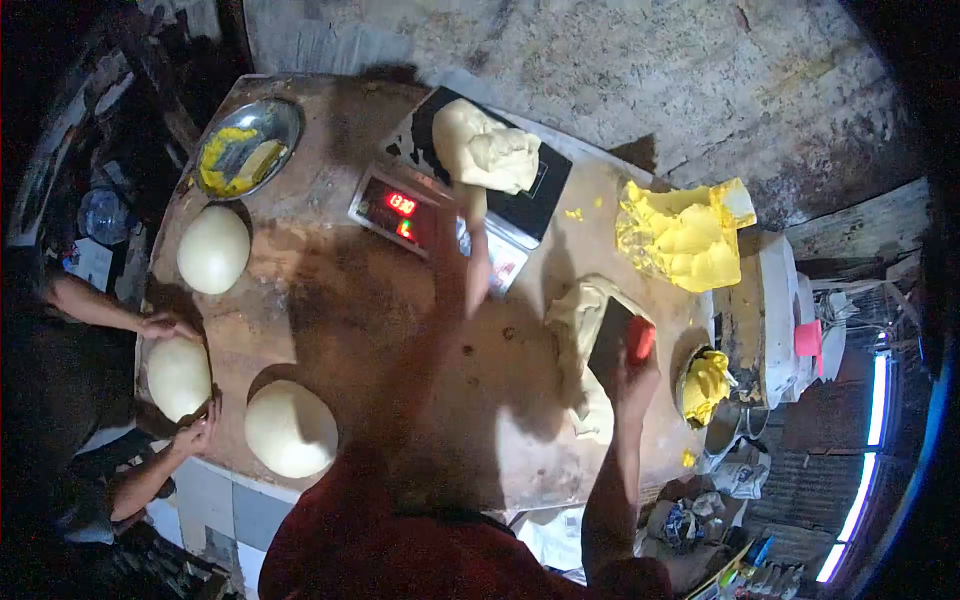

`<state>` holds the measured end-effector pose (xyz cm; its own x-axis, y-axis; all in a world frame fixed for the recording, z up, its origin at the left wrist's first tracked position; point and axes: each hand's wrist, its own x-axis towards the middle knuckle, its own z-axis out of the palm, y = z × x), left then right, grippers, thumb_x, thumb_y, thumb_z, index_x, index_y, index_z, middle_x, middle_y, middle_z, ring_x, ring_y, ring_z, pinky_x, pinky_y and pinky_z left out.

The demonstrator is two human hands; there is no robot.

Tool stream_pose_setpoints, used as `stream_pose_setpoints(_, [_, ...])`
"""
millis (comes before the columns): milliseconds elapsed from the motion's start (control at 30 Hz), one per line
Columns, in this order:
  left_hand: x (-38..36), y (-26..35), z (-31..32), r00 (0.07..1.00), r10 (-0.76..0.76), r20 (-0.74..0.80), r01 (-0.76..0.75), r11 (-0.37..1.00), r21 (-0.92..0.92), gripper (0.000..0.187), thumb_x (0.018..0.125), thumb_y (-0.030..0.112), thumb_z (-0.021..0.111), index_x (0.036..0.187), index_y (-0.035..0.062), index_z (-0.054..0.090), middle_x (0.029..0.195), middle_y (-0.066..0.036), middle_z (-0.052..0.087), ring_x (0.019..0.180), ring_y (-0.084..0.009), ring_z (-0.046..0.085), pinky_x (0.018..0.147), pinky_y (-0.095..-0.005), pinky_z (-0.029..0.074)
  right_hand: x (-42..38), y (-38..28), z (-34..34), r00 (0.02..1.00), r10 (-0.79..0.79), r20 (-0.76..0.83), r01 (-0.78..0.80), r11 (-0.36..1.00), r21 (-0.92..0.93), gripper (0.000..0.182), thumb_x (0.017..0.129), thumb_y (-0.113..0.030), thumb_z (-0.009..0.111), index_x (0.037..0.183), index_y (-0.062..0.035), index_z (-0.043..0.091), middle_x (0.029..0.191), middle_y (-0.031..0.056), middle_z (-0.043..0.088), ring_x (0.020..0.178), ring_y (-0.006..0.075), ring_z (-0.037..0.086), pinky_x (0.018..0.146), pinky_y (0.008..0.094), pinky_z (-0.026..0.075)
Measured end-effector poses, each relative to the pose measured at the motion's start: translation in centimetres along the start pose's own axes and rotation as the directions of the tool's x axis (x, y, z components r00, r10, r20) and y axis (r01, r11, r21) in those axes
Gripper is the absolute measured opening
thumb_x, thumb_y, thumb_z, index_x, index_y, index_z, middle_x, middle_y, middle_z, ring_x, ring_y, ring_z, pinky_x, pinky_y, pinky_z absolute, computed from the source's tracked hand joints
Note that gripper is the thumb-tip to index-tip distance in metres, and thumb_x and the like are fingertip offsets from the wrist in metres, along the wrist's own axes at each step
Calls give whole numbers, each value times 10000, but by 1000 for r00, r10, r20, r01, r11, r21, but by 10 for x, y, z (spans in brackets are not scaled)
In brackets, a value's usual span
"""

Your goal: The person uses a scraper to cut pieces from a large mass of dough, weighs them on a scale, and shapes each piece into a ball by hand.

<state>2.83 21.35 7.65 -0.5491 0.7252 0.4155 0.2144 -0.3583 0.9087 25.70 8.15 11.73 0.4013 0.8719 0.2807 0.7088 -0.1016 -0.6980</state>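
A lump of pale dough lies on the black top of a digital scale, whose red display is lit. My left hand, blurred, reaches to the scale just below the dough; its fingers are smeared by motion. In my right hand is the red handle of a dough scraper. The dark blade rests at a larger, loose piece of dough on the wooden table.
Yellow fat sits at the table's right, above a bowl of it. A metal plate is at upper left. Two dough balls stand at left, and a co-worker's hands hold another ball.
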Motion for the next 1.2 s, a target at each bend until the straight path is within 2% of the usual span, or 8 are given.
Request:
stream_pose_setpoints(67, [79,20,33,939,341,53,-331,850,409,246,783,100,487,1009,22,545,960,-218,516,907,-374,479,802,-434,367,-7,24,-23,987,160,3,-158,976,150,367,812,-57,572,1154,41,481,1051,106,576,958,157,530,853,276,404])
stream_pose_setpoints(233, [79,25,100,701,-188,688,-549,472,689,343,847,286,444,1039,35,576,1175,-212,475,1166,-421,350,996,-582,132,-42,61,-89,986,145,-84,-140,988,57,406,801,-46,580,1174,54,453,1087,118,556,995,175,518,890,276,376])
stream_pose_setpoints(333, [-12,57,99,828,200,525,-493,706,508,320,821,319,486,963,53,594,1102,-218,515,1127,-405,384,979,-582,140,-76,124,-132,960,-1,-282,-32,993,-112,281,774,-86,628,1002,36,516,791,56,563,676,138,494,630,273,428])
stream_pose_setpoints(467, [-232,39,73,419,-380,825,75,920,385,368,850,273,504,1085,-9,496,1026,-225,548,929,-292,558,779,-386,448,-122,175,-182,903,227,-364,-242,970,6,251,798,-125,624,963,32,518,782,43,563,673,104,486,599,238,412])
stream_pose_setpoints(500, [-334,-11,95,939,91,332,-133,986,105,512,836,343,525,1202,4,407,1214,-253,413,1048,-333,486,856,-429,410,-135,184,-193,892,269,-364,-250,963,99,243,807,-131,620,960,26,515,788,36,559,666,93,480,581,229,405])
stream_pose_setpoints(800, [-381,35,108,703,-233,671,-614,276,739,588,730,402,599,1209,98,442,1194,-184,444,1130,-318,380,912,-526,325,-191,234,-284,926,300,-228,-308,951,-1,316,811,-128,617,1043,46,491,864,86,566,728,156,503,671,276,420])
stream_pose_setpoints(1033, [-357,-7,-22,562,-292,774,-38,925,377,337,808,273,576,1082,77,567,905,-113,630,777,-246,595,733,-362,464,-160,124,-174,996,13,86,-23,993,115,338,805,-185,605,1052,29,517,827,142,598,737,178,567,636,324,449])
stream_pose_setpoints(1200, [-345,-34,-59,404,-526,748,706,700,111,290,792,161,582,1033,2,555,820,-97,600,736,-215,569,690,-367,457,-113,102,-9,892,-222,393,329,916,-231,371,783,-221,565,1093,-21,521,685,164,585,627,326,587,553,386,454])
